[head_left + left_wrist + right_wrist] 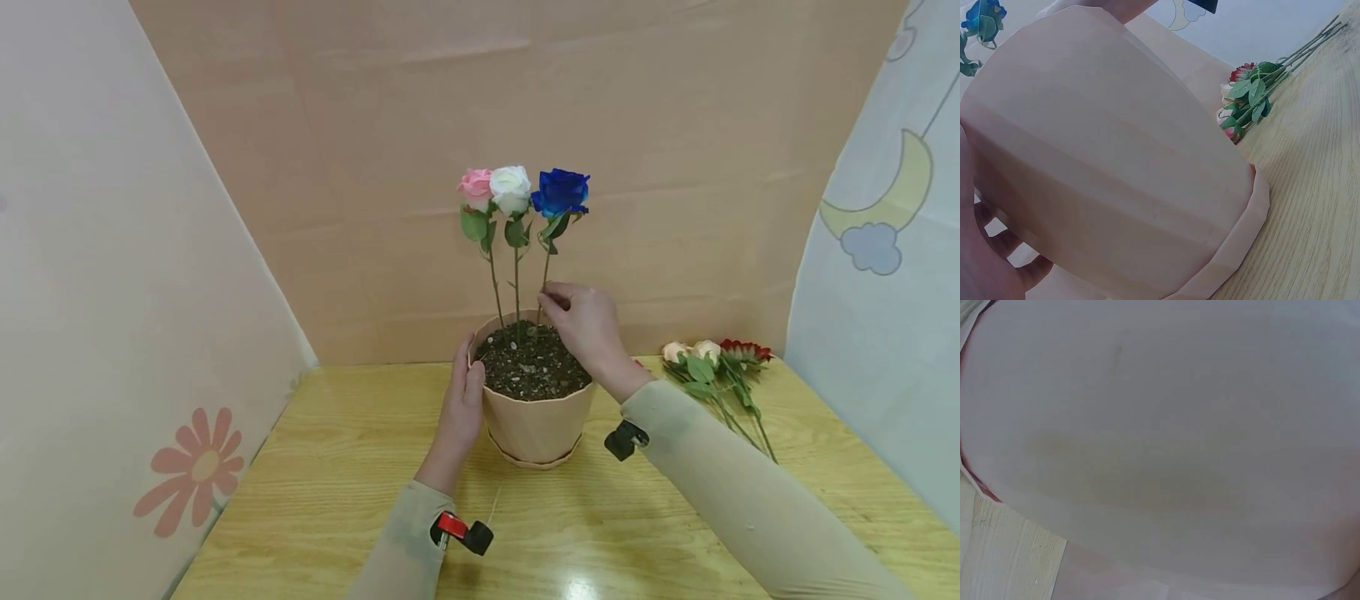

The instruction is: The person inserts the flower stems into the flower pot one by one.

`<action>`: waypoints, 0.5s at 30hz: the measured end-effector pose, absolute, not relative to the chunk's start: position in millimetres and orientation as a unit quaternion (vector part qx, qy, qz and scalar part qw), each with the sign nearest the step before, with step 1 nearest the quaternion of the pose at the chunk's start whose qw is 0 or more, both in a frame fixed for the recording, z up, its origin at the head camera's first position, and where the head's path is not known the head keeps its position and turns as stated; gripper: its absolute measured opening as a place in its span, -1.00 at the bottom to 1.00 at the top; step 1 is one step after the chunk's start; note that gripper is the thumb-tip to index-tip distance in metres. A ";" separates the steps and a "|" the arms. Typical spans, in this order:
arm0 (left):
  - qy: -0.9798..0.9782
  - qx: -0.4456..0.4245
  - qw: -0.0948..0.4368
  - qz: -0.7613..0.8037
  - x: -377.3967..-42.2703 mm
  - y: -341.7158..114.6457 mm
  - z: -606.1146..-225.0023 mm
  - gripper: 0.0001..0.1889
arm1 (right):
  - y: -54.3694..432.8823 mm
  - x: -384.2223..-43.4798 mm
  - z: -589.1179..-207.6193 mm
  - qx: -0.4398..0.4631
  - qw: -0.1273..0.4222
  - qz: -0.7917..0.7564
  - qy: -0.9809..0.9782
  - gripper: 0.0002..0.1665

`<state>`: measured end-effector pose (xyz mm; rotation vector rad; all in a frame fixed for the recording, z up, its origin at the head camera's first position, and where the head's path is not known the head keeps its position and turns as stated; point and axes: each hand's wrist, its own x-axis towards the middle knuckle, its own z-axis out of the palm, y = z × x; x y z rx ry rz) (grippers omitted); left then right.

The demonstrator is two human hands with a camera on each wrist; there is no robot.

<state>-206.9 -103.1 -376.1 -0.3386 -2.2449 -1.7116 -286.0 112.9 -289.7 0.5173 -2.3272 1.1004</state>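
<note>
A peach flowerpot [536, 425] filled with dark soil [536, 367] stands on its saucer. A pink rose [476, 188], a white rose [511, 190] and a blue rose [561, 192] stand upright in the soil. My right hand [588, 325] pinches the blue rose's stem low down, just above the soil. Against the pot's left side, my left hand [462, 400] holds the wall, its thumb near the rim; several of its fingers [1004, 240] curve round the wall in the left wrist view. Pot wall [1160, 425] fills most of the right wrist view, which hides the right fingertips.
Several loose flowers lie to the right on the wooden table [360, 467], among them cream roses [705, 350] and a dark red bloom [746, 351]. A peach backdrop [360, 208] rises behind, with patterned white panels on both sides.
</note>
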 end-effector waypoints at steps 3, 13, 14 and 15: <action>-0.779 -0.120 0.153 -0.596 -206.0 -102.4 -376.0 -0.39 | 113.1 -284.2 -290.5 0.189 0.253 0.420 -0.851 -0.69; -0.777 -0.125 0.156 -0.598 -207.3 -100.3 -380.2 -0.38 | 117.1 -279.4 -294.6 0.177 0.266 0.449 -0.834 -0.71; -0.776 -0.127 0.155 -0.599 -207.5 -101.5 -380.8 -0.38 | 116.1 -279.5 -295.1 0.175 0.269 0.450 -0.833 -0.71; -0.775 -0.129 0.155 -0.599 -207.6 -102.7 -381.3 -0.38 | 115.3 -279.5 -295.5 0.173 0.270 0.451 -0.833 -0.71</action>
